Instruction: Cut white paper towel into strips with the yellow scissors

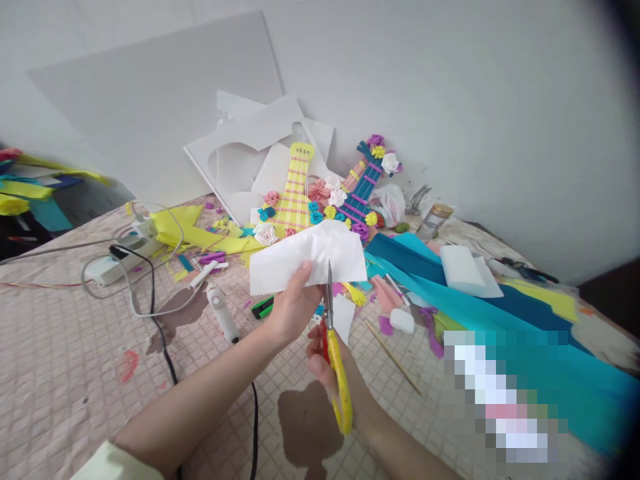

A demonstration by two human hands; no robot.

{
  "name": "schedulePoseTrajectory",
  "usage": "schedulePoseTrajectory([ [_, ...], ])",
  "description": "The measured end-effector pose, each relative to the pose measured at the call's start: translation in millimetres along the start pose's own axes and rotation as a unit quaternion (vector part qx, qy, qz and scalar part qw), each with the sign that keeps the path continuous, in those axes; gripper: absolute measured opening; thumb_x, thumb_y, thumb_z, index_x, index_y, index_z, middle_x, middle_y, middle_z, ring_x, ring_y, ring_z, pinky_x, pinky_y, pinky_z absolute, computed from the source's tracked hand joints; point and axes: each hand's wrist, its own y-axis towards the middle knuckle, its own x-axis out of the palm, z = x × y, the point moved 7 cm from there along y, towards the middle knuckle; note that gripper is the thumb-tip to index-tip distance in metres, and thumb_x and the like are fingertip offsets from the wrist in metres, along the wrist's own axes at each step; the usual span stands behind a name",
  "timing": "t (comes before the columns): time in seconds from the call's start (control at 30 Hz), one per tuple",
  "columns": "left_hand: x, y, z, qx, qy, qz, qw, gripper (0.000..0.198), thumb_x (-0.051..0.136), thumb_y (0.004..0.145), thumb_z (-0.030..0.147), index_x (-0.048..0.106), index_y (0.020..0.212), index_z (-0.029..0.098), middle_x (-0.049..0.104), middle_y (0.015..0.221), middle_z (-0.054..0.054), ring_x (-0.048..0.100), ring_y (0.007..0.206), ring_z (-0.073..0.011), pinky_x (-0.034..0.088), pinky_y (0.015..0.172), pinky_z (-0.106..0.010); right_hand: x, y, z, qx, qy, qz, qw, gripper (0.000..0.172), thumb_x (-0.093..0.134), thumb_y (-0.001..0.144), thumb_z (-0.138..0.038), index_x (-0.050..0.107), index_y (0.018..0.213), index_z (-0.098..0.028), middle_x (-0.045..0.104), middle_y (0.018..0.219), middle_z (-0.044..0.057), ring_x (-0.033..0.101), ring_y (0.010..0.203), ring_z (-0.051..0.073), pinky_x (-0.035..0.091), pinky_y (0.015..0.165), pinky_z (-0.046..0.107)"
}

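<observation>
My left hand pinches the lower edge of a white sheet of thin paper, its thumb lying on the near face. In my right hand is a pair of scissors with yellow and red handles. The metal blades point up and overlap the right part of the paper; whether they are cutting it I cannot tell. Just behind the paper stands a yellow paper guitar trimmed with paper flowers. To its right leans a blue paper guitar with purple strips.
A white glue gun and its black cable lie to the left, near a power strip. Teal crepe paper spreads across the right side. A wooden stick, a glass jar and white board cut-outs are also around.
</observation>
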Motion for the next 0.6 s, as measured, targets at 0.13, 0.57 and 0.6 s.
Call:
schedulePoseTrajectory([
  [0.13, -0.1, 0.1, 0.1, 0.005, 0.001, -0.005, 1.000, 0.029, 0.050, 0.083, 0.023, 0.060, 0.109, 0.019, 0.070, 0.100, -0.004, 0.053, 0.113, -0.0227, 0.037, 0.097, -0.035, -1.4, 0.3, 4.0, -0.003, -0.010, -0.002, 1.000, 0.038, 0.062, 0.068, -0.050, 0.042, 0.088, -0.025, 0.036, 0.061, -0.005, 0.034, 0.049, 0.011, 0.030, 0.044, 0.023],
  [0.57, 0.1, -0.3, -0.2, -0.005, 0.000, -0.004, 1.000, 0.022, 0.051, 0.081, 0.021, 0.065, 0.098, 0.018, 0.071, 0.093, -0.003, 0.057, 0.107, -0.0228, 0.040, 0.095, -0.036, -0.2, 1.6, 1.1, -0.009, 0.004, 0.003, 1.000, 0.039, 0.063, 0.067, -0.053, 0.041, 0.085, -0.026, 0.035, 0.058, -0.006, 0.031, 0.047, 0.010, 0.030, 0.043, 0.023],
  [0.6, -0.2, -0.2, -0.5, -0.005, -0.002, -0.004, 1.000, 0.022, 0.051, 0.081, 0.021, 0.065, 0.098, 0.019, 0.071, 0.094, -0.003, 0.057, 0.107, -0.0228, 0.040, 0.095, -0.036, -1.1, 1.7, 2.6, -0.007, 0.005, 0.006, 1.000, 0.039, 0.062, 0.067, -0.053, 0.041, 0.085, -0.026, 0.035, 0.058, -0.007, 0.031, 0.046, 0.010, 0.030, 0.043, 0.023],
])
